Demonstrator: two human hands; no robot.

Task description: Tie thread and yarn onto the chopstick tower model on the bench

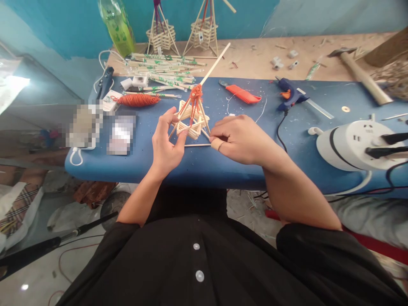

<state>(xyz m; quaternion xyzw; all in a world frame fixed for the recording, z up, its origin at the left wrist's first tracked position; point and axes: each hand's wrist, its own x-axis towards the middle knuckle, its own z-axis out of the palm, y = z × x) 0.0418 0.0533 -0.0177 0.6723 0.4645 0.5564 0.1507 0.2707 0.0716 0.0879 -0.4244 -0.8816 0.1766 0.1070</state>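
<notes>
A small pyramid-shaped frame of wooden sticks (188,131) stands on the blue tabletop in front of me. Orange string binds its top, from which one long stick (216,63) rises to the right. My left hand (167,142) grips the stacked sticks on the frame's left side between thumb and fingers. At the lower right corner, my right hand (239,138) has its fingertips closed on the foot of a leg. A thin stick (198,145) lies along the front of the base between both hands.
Behind the frame lie wrapped sticks (165,70), an orange string bundle (138,100) and an orange utility knife (244,94). A blue glue gun (290,94), hammer (366,76) and white power strip (350,144) are on the right. Two similar stick frames (204,34) stand by the wall.
</notes>
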